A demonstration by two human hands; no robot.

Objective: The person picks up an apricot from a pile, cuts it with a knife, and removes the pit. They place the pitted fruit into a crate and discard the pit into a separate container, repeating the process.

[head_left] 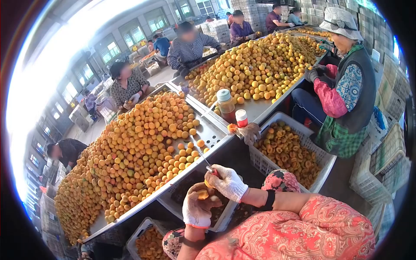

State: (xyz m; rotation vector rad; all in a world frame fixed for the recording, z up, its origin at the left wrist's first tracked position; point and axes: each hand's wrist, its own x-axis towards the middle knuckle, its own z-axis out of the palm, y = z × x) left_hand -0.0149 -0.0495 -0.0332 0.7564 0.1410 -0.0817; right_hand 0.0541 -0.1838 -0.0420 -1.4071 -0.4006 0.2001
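My left hand (200, 207), in a stained white glove, is closed around an orange apricot half (202, 194) above a crate (224, 219) with dark contents. Touching or nearly touching it, my right hand (228, 183) wears a cleaner white glove. Its fingers are wrapped round the red handle of a thin-bladed knife (203, 154), whose long metal blade points up and away toward the table. A second orange piece, probably apricot, shows under the right fingers. Whole apricots (143, 134) lie heaped on the metal table (211, 125) in front of me.
Crates of apricot halves stand at my right (328, 167) and lower left (130, 247). A bottle (225, 104), a red-and-white jar (241, 118) and a glove (250, 133) sit at the table corner. A co-worker (346, 86) sits at right; others sit across the tables.
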